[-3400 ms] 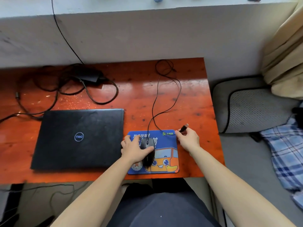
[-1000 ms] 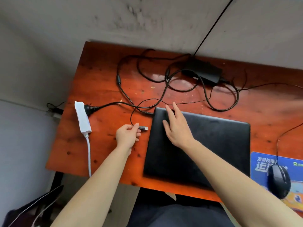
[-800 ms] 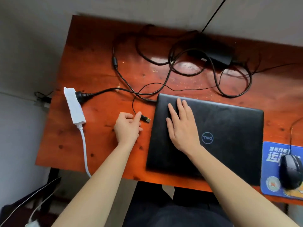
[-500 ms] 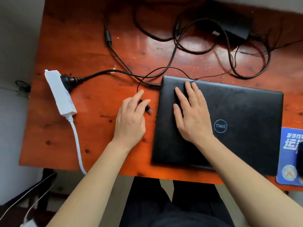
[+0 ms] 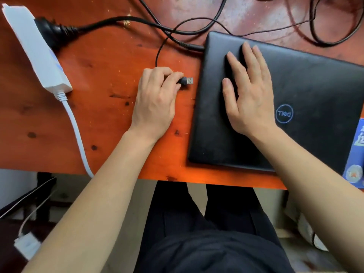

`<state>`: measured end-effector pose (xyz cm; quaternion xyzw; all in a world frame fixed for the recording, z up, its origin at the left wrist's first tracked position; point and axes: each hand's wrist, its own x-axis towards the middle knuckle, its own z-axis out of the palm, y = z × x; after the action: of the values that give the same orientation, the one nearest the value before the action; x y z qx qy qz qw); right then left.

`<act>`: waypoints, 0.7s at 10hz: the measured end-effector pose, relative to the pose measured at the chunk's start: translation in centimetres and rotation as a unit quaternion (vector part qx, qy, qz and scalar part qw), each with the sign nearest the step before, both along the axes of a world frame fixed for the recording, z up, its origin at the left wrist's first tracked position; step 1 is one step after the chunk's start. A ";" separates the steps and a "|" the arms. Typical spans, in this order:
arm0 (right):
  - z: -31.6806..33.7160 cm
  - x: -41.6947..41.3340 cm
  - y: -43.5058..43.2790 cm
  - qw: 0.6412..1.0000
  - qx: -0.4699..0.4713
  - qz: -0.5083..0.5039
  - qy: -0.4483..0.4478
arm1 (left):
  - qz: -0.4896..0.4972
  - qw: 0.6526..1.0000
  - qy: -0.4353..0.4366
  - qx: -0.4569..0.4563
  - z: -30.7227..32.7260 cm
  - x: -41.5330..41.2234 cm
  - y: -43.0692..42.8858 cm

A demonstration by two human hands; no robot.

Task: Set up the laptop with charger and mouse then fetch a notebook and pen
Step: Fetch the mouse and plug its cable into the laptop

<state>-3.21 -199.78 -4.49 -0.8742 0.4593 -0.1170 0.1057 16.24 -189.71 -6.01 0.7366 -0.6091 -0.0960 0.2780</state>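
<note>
A closed black laptop (image 5: 315, 91) lies on the orange-red wooden desk (image 5: 102, 107). My right hand (image 5: 248, 91) rests flat on the left part of its lid, fingers straight. My left hand (image 5: 155, 99) pinches the mouse's USB plug (image 5: 188, 80), whose metal tip points at the laptop's left edge with a small gap between them. The thin mouse cable (image 5: 157, 56) loops up from the plug. A charger plug (image 5: 189, 46) sits in the laptop's left side near the back corner. The mouse is out of view; only an edge of the blue mouse pad (image 5: 357, 154) shows at the right.
A white power strip (image 5: 37, 50) lies at the desk's left with a black plug (image 5: 49, 30) in it and a white cord (image 5: 76, 131) running off the front edge. Black cables (image 5: 325, 36) tangle at the back. My legs are under the desk.
The view has closed in on the laptop's left side. My left hand has turned the USB plug level, tip toward the laptop's edge. My right hand stays flat on the lid.
</note>
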 end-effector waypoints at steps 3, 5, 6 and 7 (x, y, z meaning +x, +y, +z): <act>0.1 -0.2 0.0 1.000 -0.001 0.005 0.003 | 0.013 1.000 -0.022 0.007 0.3 -1.1 -0.6; 0.0 -0.1 0.0 1.000 0.004 0.006 -0.001 | -0.011 1.000 -0.023 0.011 0.1 -0.7 -0.6; 0.0 -0.1 0.1 1.000 0.005 0.008 -0.003 | -0.025 0.999 -0.033 0.006 -0.1 -0.4 -0.5; 0.0 -0.1 0.0 1.000 0.004 0.010 -0.005 | -0.014 0.999 -0.044 0.008 -0.1 -0.7 -0.4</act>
<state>-3.35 -199.75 -4.49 -0.8777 0.4503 -0.1185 0.1129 15.54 -190.13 -6.15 0.7338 -0.6299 -0.0721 0.2442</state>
